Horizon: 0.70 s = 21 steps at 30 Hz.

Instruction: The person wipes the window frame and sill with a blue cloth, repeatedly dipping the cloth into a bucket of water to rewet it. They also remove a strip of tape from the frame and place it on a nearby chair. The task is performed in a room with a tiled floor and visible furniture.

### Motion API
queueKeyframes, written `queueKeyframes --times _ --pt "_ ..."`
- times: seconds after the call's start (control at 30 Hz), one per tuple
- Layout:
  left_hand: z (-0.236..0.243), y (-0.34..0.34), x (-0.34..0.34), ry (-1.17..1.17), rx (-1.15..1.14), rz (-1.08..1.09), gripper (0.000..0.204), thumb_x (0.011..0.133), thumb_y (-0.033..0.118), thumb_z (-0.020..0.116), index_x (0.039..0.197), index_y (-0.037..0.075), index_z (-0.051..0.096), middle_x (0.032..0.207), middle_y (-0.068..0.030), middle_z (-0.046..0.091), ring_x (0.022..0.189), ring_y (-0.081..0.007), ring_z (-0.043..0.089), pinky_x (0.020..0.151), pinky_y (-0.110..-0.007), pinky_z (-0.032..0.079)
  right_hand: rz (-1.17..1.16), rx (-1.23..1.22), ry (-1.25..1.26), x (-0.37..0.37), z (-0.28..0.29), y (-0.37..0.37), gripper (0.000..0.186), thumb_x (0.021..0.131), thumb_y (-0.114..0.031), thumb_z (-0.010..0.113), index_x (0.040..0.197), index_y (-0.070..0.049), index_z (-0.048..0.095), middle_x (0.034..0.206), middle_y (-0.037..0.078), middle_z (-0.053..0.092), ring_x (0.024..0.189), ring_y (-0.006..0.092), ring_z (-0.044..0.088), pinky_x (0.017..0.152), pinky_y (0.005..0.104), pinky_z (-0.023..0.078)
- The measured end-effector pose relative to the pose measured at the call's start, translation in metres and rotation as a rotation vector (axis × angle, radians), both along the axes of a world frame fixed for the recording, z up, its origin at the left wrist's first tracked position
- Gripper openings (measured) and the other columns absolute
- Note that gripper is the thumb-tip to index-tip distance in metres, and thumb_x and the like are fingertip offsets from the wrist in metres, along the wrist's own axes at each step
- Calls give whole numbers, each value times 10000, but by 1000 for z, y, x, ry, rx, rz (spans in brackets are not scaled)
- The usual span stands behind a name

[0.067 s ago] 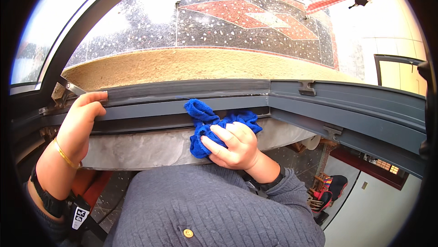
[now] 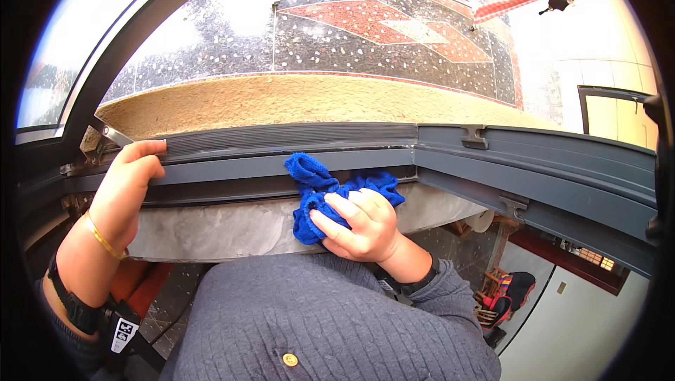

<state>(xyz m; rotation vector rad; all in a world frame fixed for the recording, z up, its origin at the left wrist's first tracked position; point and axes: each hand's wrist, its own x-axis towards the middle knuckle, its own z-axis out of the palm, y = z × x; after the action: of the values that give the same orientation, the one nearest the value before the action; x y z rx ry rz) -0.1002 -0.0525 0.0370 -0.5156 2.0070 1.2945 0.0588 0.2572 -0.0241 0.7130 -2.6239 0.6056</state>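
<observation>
A crumpled blue cloth (image 2: 307,170) lies bunched over the inner side of the dark grey window frame (image 2: 232,168) and onto the marbled grey sill (image 2: 204,230). My right hand (image 2: 362,225) is closed on the cloth, its fingers pressed into the folds. Part of the cloth sticks out past my fingertips to the left and right. Further left, my left hand (image 2: 130,177) grips the frame near its corner, index finger over the ribbed track and thumb bent at the inner rail. Its other fingers are hidden.
An opened window sash (image 2: 105,50) stands at the left, joined by a metal arm (image 2: 116,136). Two catches (image 2: 474,136) sit on the right-hand frame. Outside are a rough yellowish ledge (image 2: 316,99) and a speckled floor (image 2: 232,50). Below right lies a red-and-black bundle (image 2: 506,293).
</observation>
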Motion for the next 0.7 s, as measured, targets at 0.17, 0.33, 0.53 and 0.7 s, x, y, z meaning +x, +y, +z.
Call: queueKeyframes --times 0.17,0.33,0.53,0.7 --pt "-15 8 -1 40 -156 -35 362 779 109 568 1130 18 574 964 -32 523 928 -144 434 862 -259 346 -5 -4 14 -1 -1 -1 320 677 -227 697 991 -179 731 1043 59 655 834 202 568 711 332 487" --pt "-18 18 -1 83 -298 -66 326 784 93 550 1106 48 581 923 -14 509 898 -129 428 838 -249 338 -5 -5 26 0 -4 -1 308 685 -226 693 988 -186 733 1040 56 658 835 200 567 712 329 486" --pt "3 58 10 -12 -283 -299 271 803 63 519 1047 47 635 873 -29 573 867 -128 503 770 -254 400 32 -32 50 -1 -7 1 373 626 -226 716 992 -158 742 1056 83 648 787 244 562 666 371 477" --pt "8 48 -10 276 -175 -269 473 869 140 543 1299 -59 532 1226 -241 605 1166 -251 573 990 -334 438 19 -1 36 1 1 2 284 718 -210 680 995 -185 739 1042 62 664 833 218 587 727 356 494"
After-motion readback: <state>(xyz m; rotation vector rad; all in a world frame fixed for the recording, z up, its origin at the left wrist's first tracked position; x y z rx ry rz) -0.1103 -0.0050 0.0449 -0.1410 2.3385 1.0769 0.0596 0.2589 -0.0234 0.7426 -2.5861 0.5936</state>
